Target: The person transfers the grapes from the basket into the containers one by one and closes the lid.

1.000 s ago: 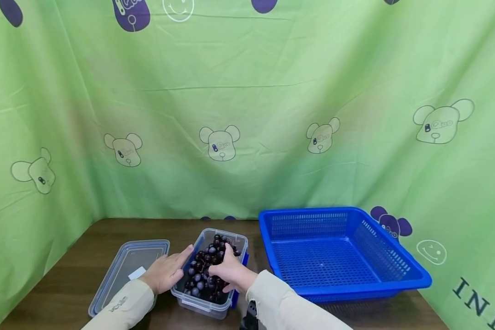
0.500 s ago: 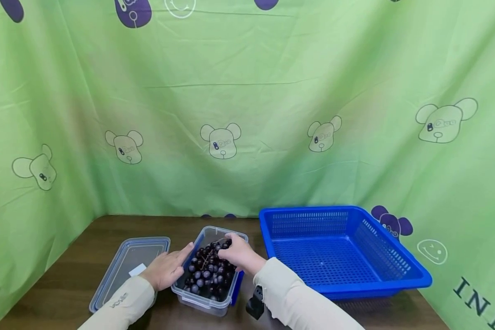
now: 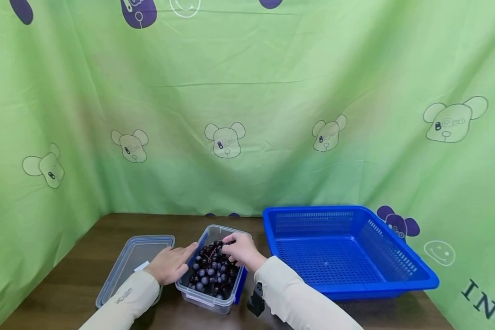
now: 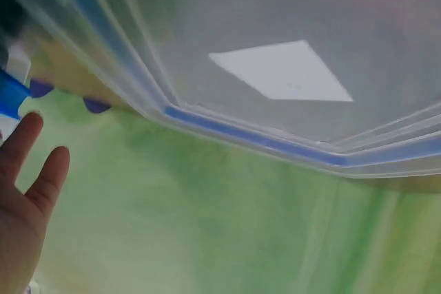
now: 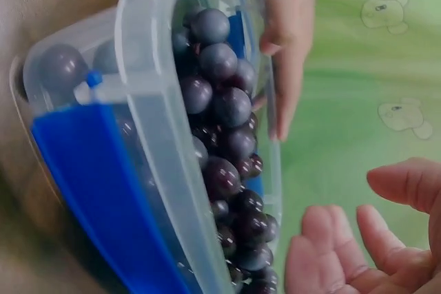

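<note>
Dark purple grapes (image 3: pixel 212 270) on stems fill much of a clear plastic box (image 3: pixel 202 300) with blue side clips. My left hand (image 3: pixel 171 265) lies along the box's left side, its fingers straight against the rim. Two of its outstretched fingertips appear at the edge of the left wrist view. Above the far right part of the grapes is my right hand (image 3: pixel 242 251), fingers bent downward. In the right wrist view, that hand's thumb and fingers (image 5: pixel 320 239) stand apart, close to the grapes, and nothing shows between them.
The box's clear lid (image 3: pixel 125 256), with a white label (image 4: pixel 286 74), lies on the wooden table (image 3: pixel 70 270) left of the box. A big blue plastic basket (image 3: pixel 350 291) stands at the right. Green printed cloth (image 3: pixel 272 174) hangs behind and at both sides.
My right hand has risen out of the grapes and drawn toward the box's far right corner. My left hand keeps its place at the rim. The whole head view has shifted slightly.
</note>
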A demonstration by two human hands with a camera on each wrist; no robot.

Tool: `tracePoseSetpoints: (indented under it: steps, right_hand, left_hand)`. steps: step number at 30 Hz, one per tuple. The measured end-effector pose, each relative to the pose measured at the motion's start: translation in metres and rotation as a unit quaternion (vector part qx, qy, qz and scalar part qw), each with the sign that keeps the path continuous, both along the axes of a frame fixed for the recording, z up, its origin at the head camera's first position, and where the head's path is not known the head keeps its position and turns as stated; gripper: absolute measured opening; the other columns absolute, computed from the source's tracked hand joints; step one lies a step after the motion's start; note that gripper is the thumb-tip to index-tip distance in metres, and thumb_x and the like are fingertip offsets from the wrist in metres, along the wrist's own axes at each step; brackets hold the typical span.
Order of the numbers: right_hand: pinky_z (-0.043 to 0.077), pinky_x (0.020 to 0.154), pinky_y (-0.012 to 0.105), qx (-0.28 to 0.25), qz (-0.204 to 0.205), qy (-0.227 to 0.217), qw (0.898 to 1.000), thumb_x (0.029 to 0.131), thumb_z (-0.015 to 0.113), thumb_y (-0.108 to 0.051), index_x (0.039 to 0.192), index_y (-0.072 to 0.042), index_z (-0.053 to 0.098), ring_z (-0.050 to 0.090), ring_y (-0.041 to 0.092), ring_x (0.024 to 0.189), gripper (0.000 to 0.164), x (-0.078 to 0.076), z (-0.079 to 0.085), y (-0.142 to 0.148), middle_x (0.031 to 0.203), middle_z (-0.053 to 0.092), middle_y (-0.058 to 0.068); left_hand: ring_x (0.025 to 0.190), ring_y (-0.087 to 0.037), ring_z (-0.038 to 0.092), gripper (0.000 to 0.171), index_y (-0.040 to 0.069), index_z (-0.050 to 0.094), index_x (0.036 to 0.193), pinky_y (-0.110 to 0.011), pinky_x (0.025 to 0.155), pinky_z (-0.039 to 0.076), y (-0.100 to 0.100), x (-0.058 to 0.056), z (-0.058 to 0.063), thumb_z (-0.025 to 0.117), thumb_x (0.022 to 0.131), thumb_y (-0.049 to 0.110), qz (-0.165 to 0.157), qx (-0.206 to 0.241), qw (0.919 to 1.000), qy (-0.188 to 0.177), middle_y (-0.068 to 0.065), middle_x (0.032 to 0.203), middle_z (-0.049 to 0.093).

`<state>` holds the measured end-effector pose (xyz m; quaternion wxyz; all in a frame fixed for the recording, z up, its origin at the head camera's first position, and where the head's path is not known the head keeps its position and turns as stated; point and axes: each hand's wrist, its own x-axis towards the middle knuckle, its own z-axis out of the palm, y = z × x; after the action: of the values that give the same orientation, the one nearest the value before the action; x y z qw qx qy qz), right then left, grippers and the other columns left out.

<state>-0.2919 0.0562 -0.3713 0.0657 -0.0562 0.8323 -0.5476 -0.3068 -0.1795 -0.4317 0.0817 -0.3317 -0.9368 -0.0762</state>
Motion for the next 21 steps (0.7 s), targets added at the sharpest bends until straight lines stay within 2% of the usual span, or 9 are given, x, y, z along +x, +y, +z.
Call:
tracePoseSetpoints:
  steps: [6, 9, 10, 11, 13, 15, 16, 18, 21]
  right_hand:
    - [0.045, 0.044, 0.021, -0.036, 0.019, -0.001, 0.999, 0.081, 0.065, -0.006, 0.095, 0.005, 0.069, 0.053, 0.006, 0.047, 0.019, 0.004, -0.01, -0.014, 0.061, 0.062, 0.002]
    - [0.047, 0.044, 0.021, -0.044, 0.033, 0.001, 0.998, 0.08, 0.066, -0.007, 0.09, 0.005, 0.072, 0.053, 0.005, 0.046, 0.017, 0.007, -0.01, -0.024, 0.057, 0.061, 0.001]
    - [0.048, 0.044, 0.022, -0.045, 0.036, 0.0, 0.998, 0.08, 0.067, -0.007, 0.089, 0.005, 0.073, 0.053, 0.005, 0.045, 0.016, 0.008, -0.01, -0.027, 0.056, 0.061, 0.001]
    - [0.048, 0.044, 0.022, -0.047, 0.039, -0.001, 0.998, 0.08, 0.067, -0.007, 0.088, 0.005, 0.073, 0.054, 0.005, 0.045, 0.015, 0.009, -0.011, -0.03, 0.056, 0.062, 0.001]
    - [0.049, 0.045, 0.023, -0.056, 0.047, -0.012, 0.997, 0.08, 0.067, -0.006, 0.087, 0.005, 0.073, 0.053, 0.005, 0.044, 0.014, 0.012, -0.012, -0.038, 0.055, 0.061, 0.002]
    - [0.049, 0.044, 0.022, -0.065, 0.056, -0.028, 0.996, 0.081, 0.068, -0.006, 0.086, 0.005, 0.073, 0.053, 0.006, 0.043, 0.013, 0.015, -0.014, -0.046, 0.054, 0.06, 0.001]
    - [0.048, 0.044, 0.022, -0.07, 0.06, -0.037, 0.995, 0.081, 0.068, -0.006, 0.085, 0.004, 0.073, 0.052, 0.006, 0.043, 0.012, 0.017, -0.016, -0.05, 0.054, 0.059, 0.001]
    - [0.047, 0.042, 0.021, -0.077, 0.066, -0.052, 0.994, 0.082, 0.069, -0.007, 0.083, 0.004, 0.072, 0.051, 0.005, 0.041, 0.011, 0.019, -0.017, -0.058, 0.052, 0.057, 0.0]
    - [0.047, 0.041, 0.02, -0.078, 0.075, -0.063, 0.992, 0.082, 0.069, -0.007, 0.08, 0.003, 0.071, 0.05, 0.005, 0.04, 0.011, 0.021, -0.017, -0.07, 0.05, 0.056, 0.0]
  left_hand:
    - [0.11, -0.039, 0.059, 0.049, -0.005, 0.049, 0.136, -0.061, 0.092, 0.04, -0.005, 0.001, 0.011, 0.04, 0.089, 0.009, 0.015, 0.034, 0.9983, -0.045, -0.019, 0.131, 0.057]
    - [0.093, -0.034, 0.065, 0.048, -0.004, 0.05, 0.135, -0.056, 0.09, 0.044, -0.011, 0.004, 0.017, 0.045, 0.088, 0.007, 0.031, 0.056, 0.9965, -0.053, -0.019, 0.131, 0.057]
    - [0.083, -0.029, 0.065, 0.048, -0.003, 0.051, 0.135, -0.053, 0.087, 0.046, -0.013, 0.005, 0.018, 0.047, 0.088, 0.006, 0.039, 0.062, 0.9958, -0.055, -0.018, 0.126, 0.06]
    - [0.069, -0.023, 0.062, 0.048, -0.001, 0.052, 0.135, -0.047, 0.08, 0.05, -0.016, 0.006, 0.02, 0.049, 0.087, 0.006, 0.051, 0.068, 0.9947, -0.058, -0.016, 0.114, 0.065]
    - [0.055, -0.015, 0.049, 0.046, 0.002, 0.055, 0.133, -0.037, 0.064, 0.048, -0.023, 0.01, 0.023, 0.051, 0.086, 0.006, 0.079, 0.08, 0.9912, -0.069, -0.012, 0.106, 0.067]
    - [0.059, -0.01, 0.049, 0.043, 0.004, 0.06, 0.128, -0.033, 0.06, 0.045, -0.035, 0.015, 0.026, 0.052, 0.086, 0.008, 0.104, 0.084, 0.9887, -0.069, -0.008, 0.097, 0.068]
    - [0.057, -0.007, 0.043, 0.041, 0.004, 0.062, 0.125, -0.031, 0.056, 0.042, -0.043, 0.016, 0.027, 0.052, 0.086, 0.009, 0.112, 0.088, 0.9873, -0.072, -0.006, 0.093, 0.067]
    - [0.056, -0.008, 0.043, 0.037, 0.003, 0.064, 0.122, -0.031, 0.054, 0.04, -0.061, 0.022, 0.029, 0.052, 0.087, 0.009, 0.131, 0.105, 0.9821, -0.086, -0.007, 0.1, 0.067]
    - [0.054, -0.009, 0.042, 0.033, 0.0, 0.066, 0.117, -0.031, 0.053, 0.039, -0.092, 0.032, 0.029, 0.052, 0.089, 0.01, 0.161, 0.127, 0.9735, -0.101, -0.006, 0.086, 0.063]
